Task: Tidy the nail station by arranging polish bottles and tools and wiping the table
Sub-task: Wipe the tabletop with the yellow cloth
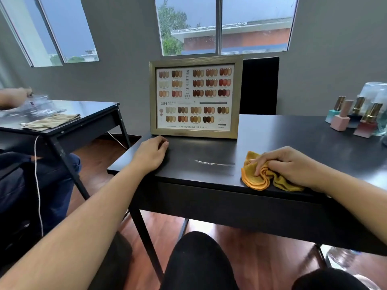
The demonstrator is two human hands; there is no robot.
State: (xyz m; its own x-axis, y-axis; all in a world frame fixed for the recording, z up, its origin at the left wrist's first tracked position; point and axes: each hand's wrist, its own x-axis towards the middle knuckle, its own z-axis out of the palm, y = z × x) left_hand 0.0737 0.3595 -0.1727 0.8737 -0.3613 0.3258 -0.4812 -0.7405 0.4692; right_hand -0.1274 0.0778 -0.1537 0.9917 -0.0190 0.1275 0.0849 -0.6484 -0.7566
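My right hand (287, 164) presses a crumpled orange cloth (259, 177) onto the black table (209, 149) near its front edge. My left hand (151, 152) rests curled on the table's left part, just in front of a framed nail colour chart (195, 97), holding nothing. A thin wet streak (211, 163) lies between my hands. Several polish bottles (354, 118) with gold caps stand in a group at the far right of the table.
A clear upturned glass container (374, 95) stands behind the bottles. A second black table (88, 120) at the left carries a beige cloth (51, 122) and plastic packets, where another person's hand (16, 96) works. A black chair back (259, 86) stands behind my table.
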